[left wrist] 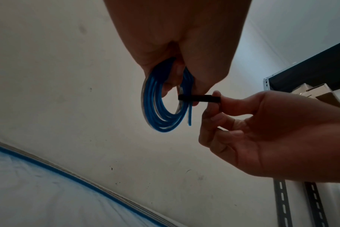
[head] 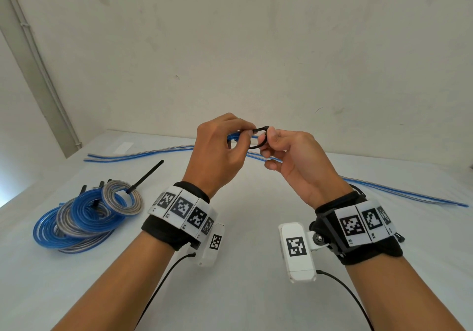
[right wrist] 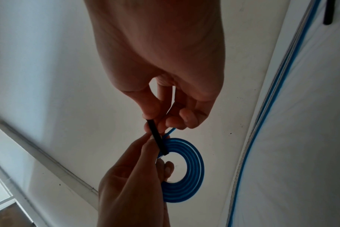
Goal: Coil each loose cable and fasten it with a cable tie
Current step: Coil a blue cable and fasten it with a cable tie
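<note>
Above the table [head: 256, 228], I am gripping a blue coil [left wrist: 159, 107] with my left hand [head: 217, 149], my right hand [head: 294, 159] pinching the black tie [head: 259, 137] looped round it.

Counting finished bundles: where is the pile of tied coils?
In the head view, the pile of tied coils lies on the table, on the person's left, beside the left hand's wrist.

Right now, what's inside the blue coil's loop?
Through the blue coil a left hand fingertip pokes. The black cable tie, pinched by the right hand, crosses its rim. The tie's far side is hidden.
</note>
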